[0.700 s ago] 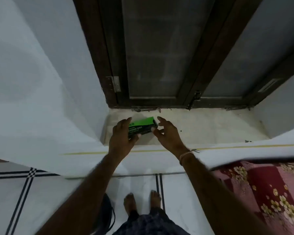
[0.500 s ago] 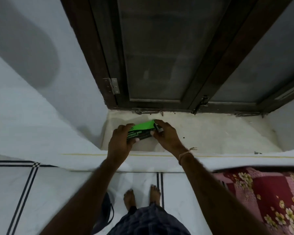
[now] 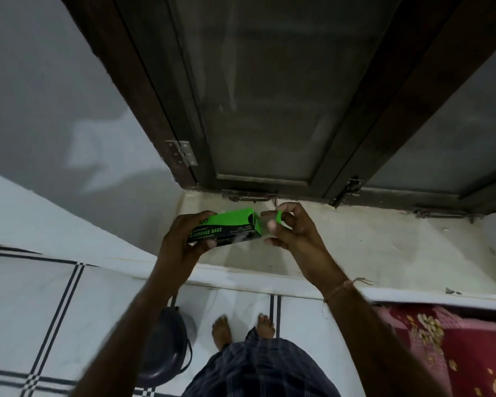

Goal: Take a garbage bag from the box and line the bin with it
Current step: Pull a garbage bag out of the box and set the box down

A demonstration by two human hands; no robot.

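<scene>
A green and black garbage bag box point(image 3: 232, 226) is held in the air above the pale window ledge point(image 3: 384, 247). My left hand point(image 3: 184, 242) grips its left end. My right hand point(image 3: 289, 230) is at the box's right end, with the fingers pinching the green end flap point(image 3: 279, 216), which stands open. No bag shows outside the box. A dark round bin point(image 3: 166, 348) with a handle stands on the floor below my left forearm, partly hidden by it.
A dark wooden window frame point(image 3: 184, 133) with frosted panes rises behind the ledge. The grey wall is at left. My bare feet point(image 3: 241, 328) stand on white floor tiles with dark lines. A red floral cloth point(image 3: 453, 348) lies at lower right.
The box has been lifted off the ledge and drawn closer to me. My right hand closed on its right end and pulled the end flap open.
</scene>
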